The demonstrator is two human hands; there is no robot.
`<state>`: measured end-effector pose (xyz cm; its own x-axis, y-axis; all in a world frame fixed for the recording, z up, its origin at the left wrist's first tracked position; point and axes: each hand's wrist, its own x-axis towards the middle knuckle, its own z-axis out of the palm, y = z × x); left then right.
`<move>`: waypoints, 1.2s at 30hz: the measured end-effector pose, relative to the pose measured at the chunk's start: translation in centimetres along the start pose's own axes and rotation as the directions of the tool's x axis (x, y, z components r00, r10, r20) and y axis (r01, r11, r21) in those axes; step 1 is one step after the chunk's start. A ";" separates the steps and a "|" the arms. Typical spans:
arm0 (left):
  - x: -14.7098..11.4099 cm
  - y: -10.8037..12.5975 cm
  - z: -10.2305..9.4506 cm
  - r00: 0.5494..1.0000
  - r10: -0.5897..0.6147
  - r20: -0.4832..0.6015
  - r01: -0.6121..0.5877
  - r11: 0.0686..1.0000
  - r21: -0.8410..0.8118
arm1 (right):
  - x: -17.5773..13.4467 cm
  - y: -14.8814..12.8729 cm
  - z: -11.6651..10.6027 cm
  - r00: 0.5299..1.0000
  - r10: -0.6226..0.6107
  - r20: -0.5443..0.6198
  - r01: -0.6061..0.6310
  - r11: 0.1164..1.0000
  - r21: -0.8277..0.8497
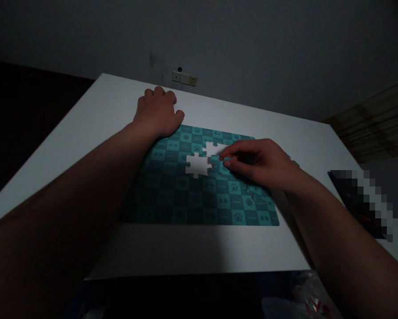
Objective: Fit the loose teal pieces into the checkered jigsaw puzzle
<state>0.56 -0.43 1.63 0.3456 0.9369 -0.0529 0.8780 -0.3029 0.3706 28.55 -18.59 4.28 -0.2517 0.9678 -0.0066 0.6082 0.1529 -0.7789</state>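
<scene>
A teal checkered jigsaw puzzle point(195, 204) with paw prints lies flat on the white table, with gaps near its middle where white shows through. My right hand point(259, 161) is over the puzzle's right half, thumb and fingers pinched on a puzzle piece point(218, 165) at the edge of the gaps. Whether that piece sits flush or slightly raised I cannot tell. At the puzzle's far left corner, my left hand point(159, 113) rests palm down, fingers bent a little and thumb apart, holding nothing. My left forearm covers the puzzle's left edge.
Part of a loose piece point(294, 162) shows behind my right wrist. A dark flat item point(355, 199), partly pixelated, lies at the table's right side. Beyond the white table point(199, 248) stands a wall with sockets point(185, 79). Clear plastic point(305, 297) sits below the front edge.
</scene>
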 end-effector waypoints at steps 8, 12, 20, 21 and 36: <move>0.6 -0.9 0.3 0.993 0.053 -0.107 -0.055 0.998 -0.020 | 0.3 0.2 -0.2 0.990 -0.133 0.046 0.140 0.967 -0.211; 1.3 -1.6 1.0 0.977 0.081 -0.199 -0.085 0.996 -0.011 | 0.3 0.4 -0.2 0.985 -0.159 0.068 0.170 0.958 -0.231; 0.8 -0.5 0.6 0.983 0.070 -0.170 -0.059 0.996 0.069 | 0.2 0.4 -0.2 0.986 -0.151 0.071 0.164 0.955 -0.246; 0.7 -0.4 0.6 0.984 0.073 -0.163 -0.061 0.995 0.078 | 0.1 0.4 -0.3 0.986 -0.151 0.075 0.165 0.953 -0.253; 0.9 -0.7 0.8 0.980 0.059 -0.192 -0.047 0.997 0.068 | -0.6 0.5 -0.4 0.986 -0.122 0.113 0.150 0.948 -0.282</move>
<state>0.53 0.45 0.56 0.3272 0.9333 0.1479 0.8811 -0.3579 0.3091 29.33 -18.99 4.17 -0.4079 0.9129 0.0175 0.7509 0.3463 -0.5624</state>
